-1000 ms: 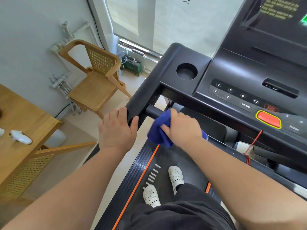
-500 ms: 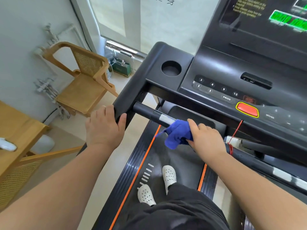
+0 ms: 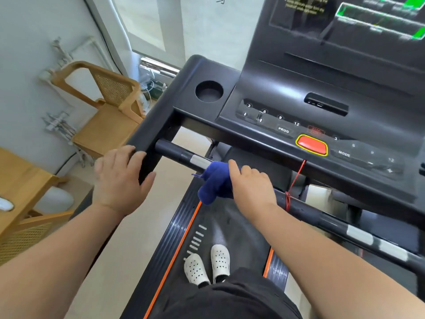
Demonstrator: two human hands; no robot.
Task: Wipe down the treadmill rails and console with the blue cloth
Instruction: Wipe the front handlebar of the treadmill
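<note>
Pale wall and a wooden chair (image 3: 110, 116) are lying beyond the left hand (image 3: 119, 180), which is curling its fingers and thumb round the end of the treadmill's left rail (image 3: 158, 116). Just to its right, the right hand (image 3: 250, 187) is gripping the blue cloth (image 3: 213, 183) round the black crossbar (image 3: 174, 150), the cloth bunching out on that hand's left side. Beyond both hands the console (image 3: 287, 107) is sitting apart from them.

Right hand (image 3: 251, 189) grips blue cloth (image 3: 215, 184) on the crossbar (image 3: 174, 151); left hand (image 3: 119, 180) grips the side rail (image 3: 158, 116)
</note>
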